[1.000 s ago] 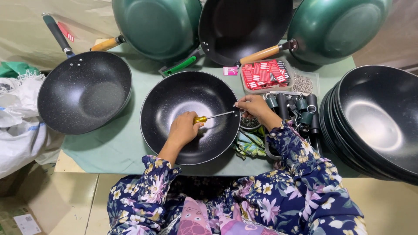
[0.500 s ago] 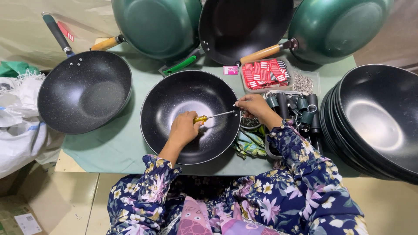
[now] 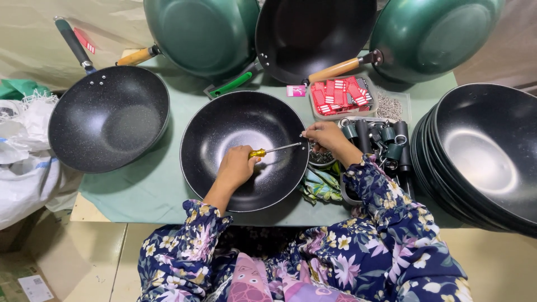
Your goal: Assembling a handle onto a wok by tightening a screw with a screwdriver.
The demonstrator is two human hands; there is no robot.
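Inside the black wok (image 3: 224, 128), left hand (image 3: 235, 168) clenched around screwdriver (image 3: 271, 150), right hand (image 3: 324, 137) pinching its rim.

Screwdriver (image 3: 274, 150) tip behind right hand (image 3: 324, 136), perhaps at the wok (image 3: 224, 140) rim.

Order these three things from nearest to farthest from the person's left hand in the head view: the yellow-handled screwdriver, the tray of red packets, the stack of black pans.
1. The yellow-handled screwdriver: held in the left hand, inside the middle pan.
2. The tray of red packets: up and to the right, beyond the pan's rim.
3. The stack of black pans: at the far right edge of the table.
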